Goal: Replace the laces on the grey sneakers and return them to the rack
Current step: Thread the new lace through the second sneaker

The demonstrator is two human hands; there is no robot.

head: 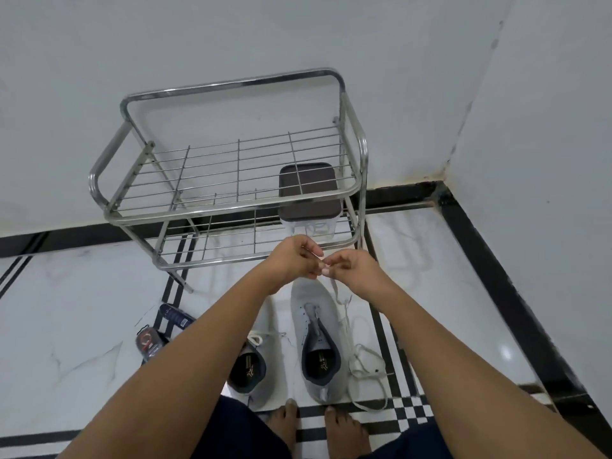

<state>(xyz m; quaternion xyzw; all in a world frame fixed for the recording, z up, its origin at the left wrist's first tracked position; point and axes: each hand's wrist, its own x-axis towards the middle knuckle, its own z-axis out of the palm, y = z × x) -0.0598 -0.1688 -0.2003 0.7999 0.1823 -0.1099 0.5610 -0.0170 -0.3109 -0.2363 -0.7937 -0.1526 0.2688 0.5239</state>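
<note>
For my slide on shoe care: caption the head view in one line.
Left hand and right hand pinch a white lace above an unlaced grey sneaker before the steel rack.

- Soft, even, dim light gives the walls [231,34] a cool grey cast.
- The glossy floor [82,293] faintly mirrors the rack [109,150]; a glare spot [506,352] sits at lower right.
- Lines bow toward the edges.
- The left hand [294,260], right hand [352,271] and lace [338,294] look slightly blurred.

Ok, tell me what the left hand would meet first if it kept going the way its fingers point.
The right hand: the left hand points rightward at it, nearly touching, both pinching the white lace above a grey sneaker. Depth looks matched, though one view cannot confirm it.
</note>
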